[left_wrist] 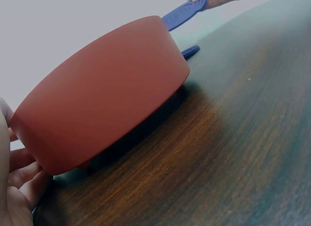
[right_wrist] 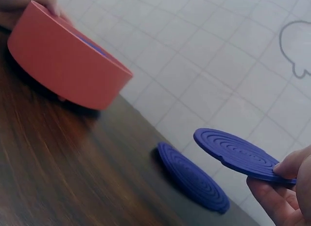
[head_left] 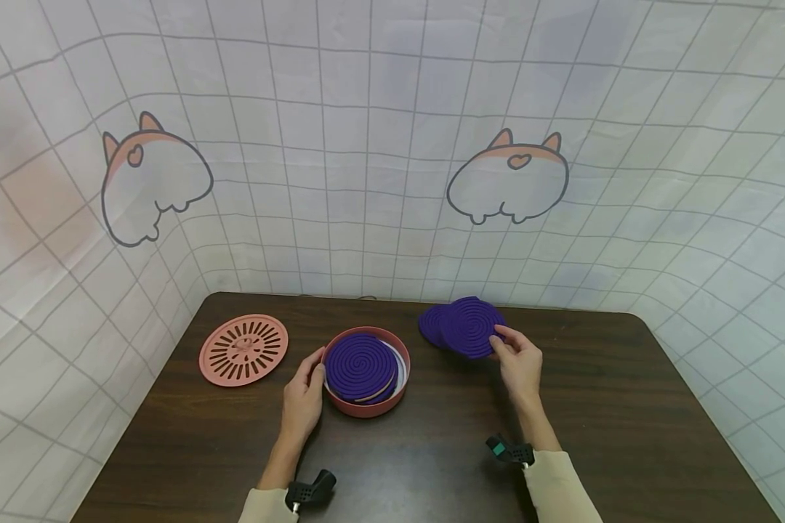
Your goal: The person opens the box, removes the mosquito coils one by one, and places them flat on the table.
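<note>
My right hand (head_left: 520, 363) pinches a purple round coaster (head_left: 472, 328) with spiral ridges by its edge, thumb on top and fingers beneath. In the right wrist view this coaster (right_wrist: 238, 155) is raised above the table. Another purple coaster (head_left: 431, 325) lies flat on the table, partly hidden below it. My left hand (head_left: 304, 399) grips the left side of a round red-pink bowl (head_left: 366, 410), thumb at the rim and fingers along the outer wall. Inside the bowl sits a stack of purple coasters (head_left: 361, 367), with something white beside it.
A round pink slotted lid (head_left: 244, 350) lies at the left of the dark wooden table (head_left: 432, 465). Behind the table hangs a white gridded sheet (head_left: 379, 167) with cartoon animal drawings. Black cameras (head_left: 310, 490) are strapped to both wrists.
</note>
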`<state>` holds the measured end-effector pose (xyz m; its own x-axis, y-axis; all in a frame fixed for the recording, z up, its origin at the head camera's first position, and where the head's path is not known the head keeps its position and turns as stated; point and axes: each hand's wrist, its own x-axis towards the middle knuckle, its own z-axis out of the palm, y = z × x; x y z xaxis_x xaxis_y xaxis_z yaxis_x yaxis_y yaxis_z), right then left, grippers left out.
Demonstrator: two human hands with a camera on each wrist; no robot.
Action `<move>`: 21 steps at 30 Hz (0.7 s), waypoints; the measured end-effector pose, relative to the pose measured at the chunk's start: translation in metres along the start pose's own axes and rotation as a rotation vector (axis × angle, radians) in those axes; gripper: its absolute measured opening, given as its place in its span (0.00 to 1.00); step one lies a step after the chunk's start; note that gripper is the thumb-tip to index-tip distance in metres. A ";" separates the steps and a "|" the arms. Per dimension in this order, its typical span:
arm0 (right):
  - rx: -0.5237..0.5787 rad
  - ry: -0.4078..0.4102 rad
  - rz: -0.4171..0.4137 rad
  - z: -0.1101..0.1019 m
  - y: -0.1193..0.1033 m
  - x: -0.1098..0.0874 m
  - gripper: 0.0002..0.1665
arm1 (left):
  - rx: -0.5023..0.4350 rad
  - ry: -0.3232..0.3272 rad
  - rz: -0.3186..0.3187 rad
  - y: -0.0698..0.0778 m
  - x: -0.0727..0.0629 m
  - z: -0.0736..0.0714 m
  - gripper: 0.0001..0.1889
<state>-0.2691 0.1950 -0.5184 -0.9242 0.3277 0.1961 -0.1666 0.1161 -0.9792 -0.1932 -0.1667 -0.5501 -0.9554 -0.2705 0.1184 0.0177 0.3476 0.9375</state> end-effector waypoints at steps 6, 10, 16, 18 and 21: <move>-0.017 0.027 -0.003 -0.008 0.007 0.007 0.16 | 0.001 0.002 0.004 0.000 0.000 0.000 0.20; -0.027 0.041 0.003 -0.013 0.011 0.011 0.16 | 0.004 0.007 0.006 -0.001 0.000 0.001 0.20; -0.040 0.075 -0.002 -0.020 0.016 0.018 0.15 | 0.005 0.001 -0.002 0.000 0.000 0.001 0.20; -0.048 0.086 -0.005 -0.022 0.016 0.020 0.15 | 0.004 -0.001 -0.002 0.000 0.000 0.001 0.21; -0.050 0.099 0.002 -0.025 0.016 0.023 0.15 | 0.003 0.000 0.000 0.000 0.000 0.001 0.21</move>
<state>-0.2847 0.2281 -0.5284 -0.8858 0.4184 0.2008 -0.1450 0.1615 -0.9762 -0.1930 -0.1661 -0.5505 -0.9555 -0.2703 0.1184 0.0169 0.3502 0.9365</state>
